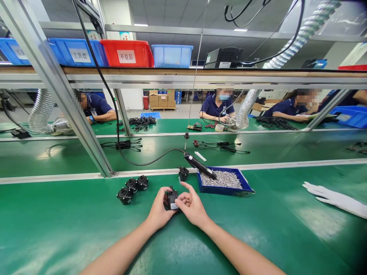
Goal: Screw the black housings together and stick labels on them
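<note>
A small black pump-like part (171,199) with a pale label sits between my two hands just above the green bench. My left hand (159,209) wraps its left side. My right hand (191,206) pinches its right side, with the index finger raised above it. Three similar black parts (132,188) lie in a cluster to the left. One more black part (183,173) stands just beyond my hands. An electric screwdriver (200,166) rests with its tip on a blue tray (247,186) full of silver screws (222,178).
A white glove (335,198) lies at the right on the green bench (63,225). A slanted aluminium post (71,114) rises at the left. Beyond run conveyor lanes with cable bundles (123,144); three people in blue shirts sit opposite. Bins (126,52) line the shelf overhead.
</note>
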Available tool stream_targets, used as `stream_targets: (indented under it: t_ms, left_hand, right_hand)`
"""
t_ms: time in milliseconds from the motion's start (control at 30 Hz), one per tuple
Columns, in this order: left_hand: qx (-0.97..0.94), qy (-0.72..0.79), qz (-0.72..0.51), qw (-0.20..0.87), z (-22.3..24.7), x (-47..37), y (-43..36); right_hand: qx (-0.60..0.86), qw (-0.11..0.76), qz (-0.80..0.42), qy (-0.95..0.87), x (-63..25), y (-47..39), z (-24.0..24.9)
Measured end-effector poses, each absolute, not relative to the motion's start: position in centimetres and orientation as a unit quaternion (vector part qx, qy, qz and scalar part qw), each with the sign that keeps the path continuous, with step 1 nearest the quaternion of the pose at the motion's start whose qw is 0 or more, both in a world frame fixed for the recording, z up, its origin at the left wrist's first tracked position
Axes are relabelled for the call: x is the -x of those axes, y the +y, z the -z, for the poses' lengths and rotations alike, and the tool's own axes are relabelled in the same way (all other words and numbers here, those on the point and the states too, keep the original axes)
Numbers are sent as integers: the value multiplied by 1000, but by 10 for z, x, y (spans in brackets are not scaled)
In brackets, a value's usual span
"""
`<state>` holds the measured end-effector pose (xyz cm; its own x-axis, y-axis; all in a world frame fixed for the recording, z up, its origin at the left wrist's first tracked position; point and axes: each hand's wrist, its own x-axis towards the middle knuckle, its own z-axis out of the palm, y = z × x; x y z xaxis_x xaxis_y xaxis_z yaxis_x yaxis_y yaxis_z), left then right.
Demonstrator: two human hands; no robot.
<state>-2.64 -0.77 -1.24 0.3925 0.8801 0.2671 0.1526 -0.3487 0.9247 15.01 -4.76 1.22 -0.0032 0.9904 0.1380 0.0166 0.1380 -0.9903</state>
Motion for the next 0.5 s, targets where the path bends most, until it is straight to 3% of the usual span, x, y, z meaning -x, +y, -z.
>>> stream_targets:
  t_ms: [500]
  left_hand:
    - [-709,362,-417,437,14,26,-7]
  right_hand:
    - [484,525,-426,-555,-151,-46,-4]
